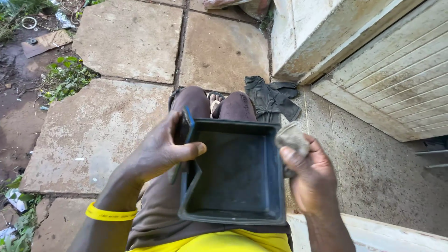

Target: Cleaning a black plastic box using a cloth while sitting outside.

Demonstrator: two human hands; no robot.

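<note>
- Dark square plastic tray (pixel 235 172), shallow and open-topped, rests on my lap, its near rim over the yellow shirt (pixel 219 242) and its far rim toward my knees.
- My left hand (pixel 161 151) is closed on the tray's left wall, thumb hooked over the rim and pointing into the basin, fingers wrapped outside.
- My right hand (pixel 310 175) is bunched around a small grey wad of cloth (pixel 291 137), held just at the tray's far right corner.
- I judge the tray light and stiff, with a dusty matt floor that should not be slippery; the thin walls probably flex a little, so the raised rim near a corner looks like the best hold.
- A yellow wristband (pixel 109 214) sits on my left forearm.
- Beyond my knees, a crumpled dark garment (pixel 270 98) lies on the ground beside a sandalled foot (pixel 215 100).
- Farther out are worn stone paving slabs (pixel 93 130), with weeds and litter at the left and a pale slatted door (pixel 396 79) on the right.
</note>
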